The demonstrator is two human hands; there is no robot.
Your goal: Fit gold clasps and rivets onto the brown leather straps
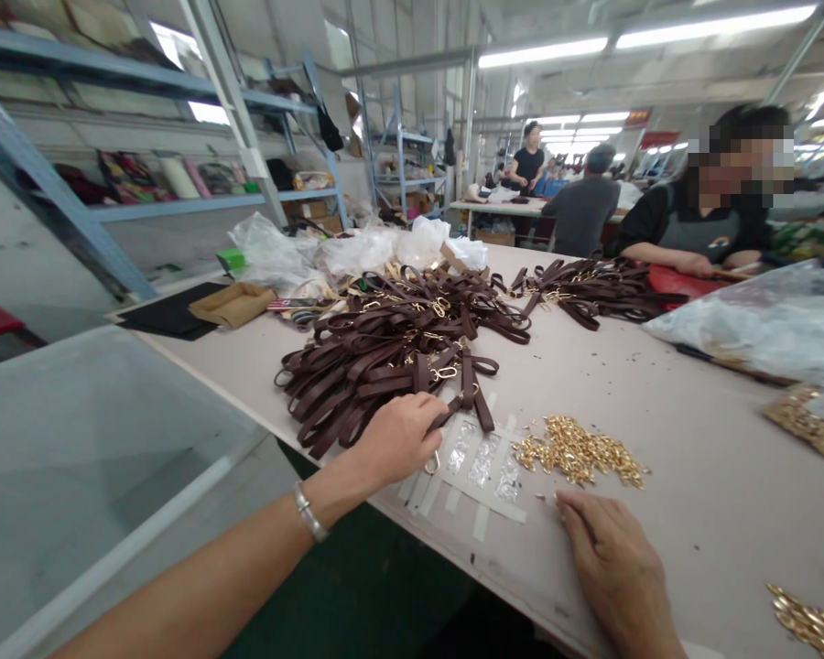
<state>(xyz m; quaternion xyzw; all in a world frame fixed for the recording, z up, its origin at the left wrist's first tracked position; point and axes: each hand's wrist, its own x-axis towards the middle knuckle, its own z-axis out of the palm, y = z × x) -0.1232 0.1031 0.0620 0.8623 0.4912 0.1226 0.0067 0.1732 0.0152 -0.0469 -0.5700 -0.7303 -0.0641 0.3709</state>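
My left hand is closed on a dark brown strap at the near edge of the strap pile; a gold clasp hangs just below its fingers. Beside it, clear packets of tiny pieces lie between strips of tape on the table. My right hand rests on the tabletop below a heap of small gold pieces. Its thumb and forefinger are pressed together by a tiny piece near the fingertips; what they hold, if anything, is too small to name.
Clear plastic bags and a brown paper piece lie behind the straps. More straps are farther back. A large plastic bag, a bag of gold parts and gold clasps lie right. A person sits across the table.
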